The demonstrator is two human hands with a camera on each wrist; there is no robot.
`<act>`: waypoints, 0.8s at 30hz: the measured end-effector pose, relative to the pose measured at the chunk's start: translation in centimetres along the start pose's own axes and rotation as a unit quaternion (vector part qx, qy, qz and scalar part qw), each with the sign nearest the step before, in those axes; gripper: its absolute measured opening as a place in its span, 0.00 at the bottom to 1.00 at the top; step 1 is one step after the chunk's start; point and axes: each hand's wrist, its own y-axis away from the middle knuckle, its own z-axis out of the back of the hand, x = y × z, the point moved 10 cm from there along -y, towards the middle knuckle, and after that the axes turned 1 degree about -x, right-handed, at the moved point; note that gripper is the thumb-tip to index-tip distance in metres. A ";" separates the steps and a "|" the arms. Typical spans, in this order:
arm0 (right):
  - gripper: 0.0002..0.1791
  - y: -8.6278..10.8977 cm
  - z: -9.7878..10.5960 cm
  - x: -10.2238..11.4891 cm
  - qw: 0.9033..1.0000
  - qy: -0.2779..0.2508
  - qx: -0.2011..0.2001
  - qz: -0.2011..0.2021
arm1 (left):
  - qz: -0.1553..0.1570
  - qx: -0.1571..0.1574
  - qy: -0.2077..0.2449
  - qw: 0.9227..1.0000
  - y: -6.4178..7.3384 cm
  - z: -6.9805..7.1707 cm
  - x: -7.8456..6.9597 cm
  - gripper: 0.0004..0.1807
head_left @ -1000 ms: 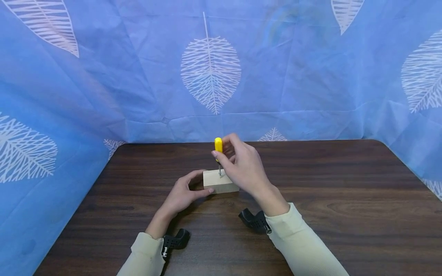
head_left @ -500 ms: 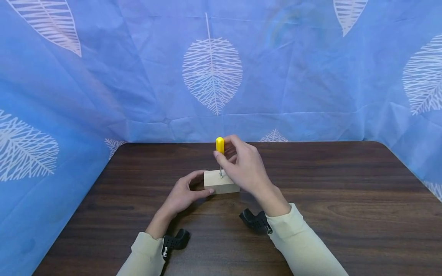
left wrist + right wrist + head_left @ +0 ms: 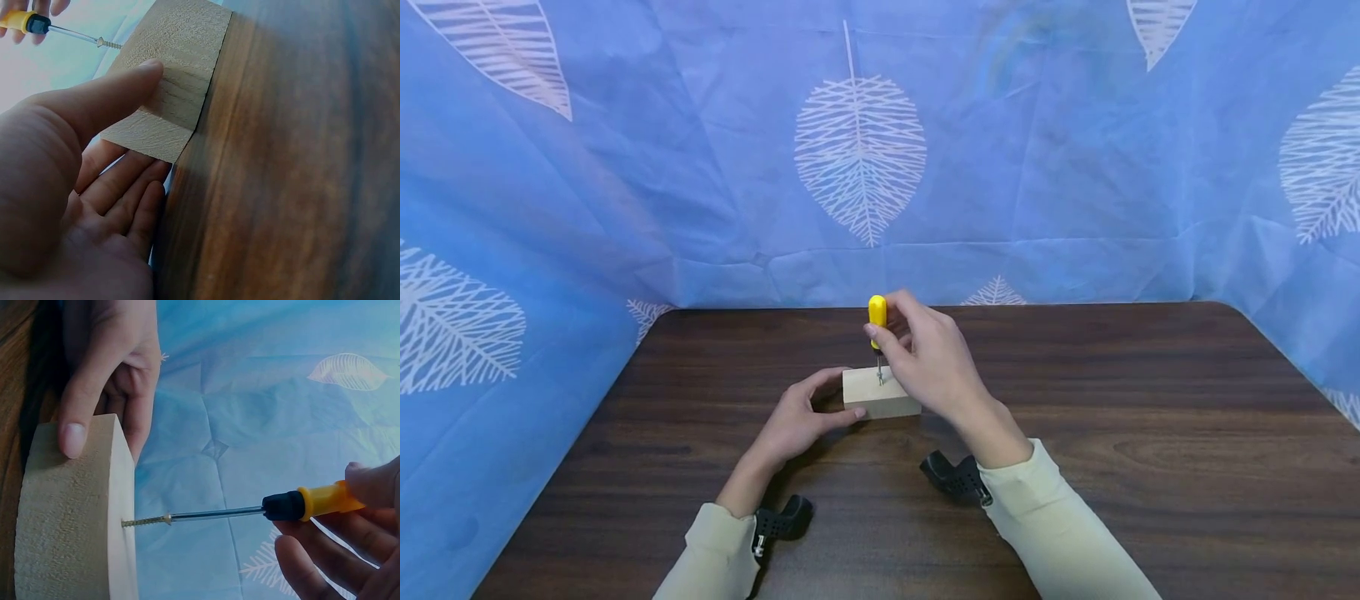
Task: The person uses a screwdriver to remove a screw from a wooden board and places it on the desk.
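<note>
A pale wooden block (image 3: 880, 405) lies on the dark wood table. My left hand (image 3: 793, 423) grips its left end, thumb on the near face and fingers behind, as the left wrist view also shows. A brass-coloured screw (image 3: 145, 521) stands upright in the block's top face, most of its threaded shank above the wood. My right hand (image 3: 936, 360) holds a screwdriver (image 3: 877, 312) by its yellow handle between thumb and fingers. The screwdriver is upright, its steel shaft (image 3: 219, 514) in line with the screw and its tip at the screw head.
The brown table (image 3: 1150, 433) has a straight far edge. Behind it hangs a blue cloth (image 3: 1037, 167) with white leaf prints, which also runs along the left side. Black wrist mounts (image 3: 784, 520) stick out beside both sleeves close over the table.
The screwdriver stays over the screw, with only slight shifts of its handle in the right hand's fingers. The left hand and the block keep their place; the head view shifts slightly.
</note>
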 end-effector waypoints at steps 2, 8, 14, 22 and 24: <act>0.12 -0.1 0.0 0.0 1.000 -0.006 0.002 -0.003 | 0.001 -0.002 -0.004 1.000 0.0 0.1 0.0 0.34; 0.14 0.2 0.0 -0.3 1.000 -0.001 -0.005 -0.013 | 0.000 -0.007 -0.008 1.000 0.1 0.1 0.2 0.33; 0.13 0.2 0.2 -0.2 1.000 0.004 -0.011 -0.004 | -0.003 -0.003 -0.010 1.000 0.0 0.0 0.1 0.33; 0.09 -0.2 -0.2 -0.1 0.999 -0.036 0.001 0.002 | -0.006 -0.005 -0.012 1.000 -0.2 0.1 0.0 0.33; 0.09 -0.2 -0.3 -0.3 0.999 -0.049 0.006 -0.006 | -0.002 -0.005 -0.015 1.000 -0.2 0.1 0.2 0.33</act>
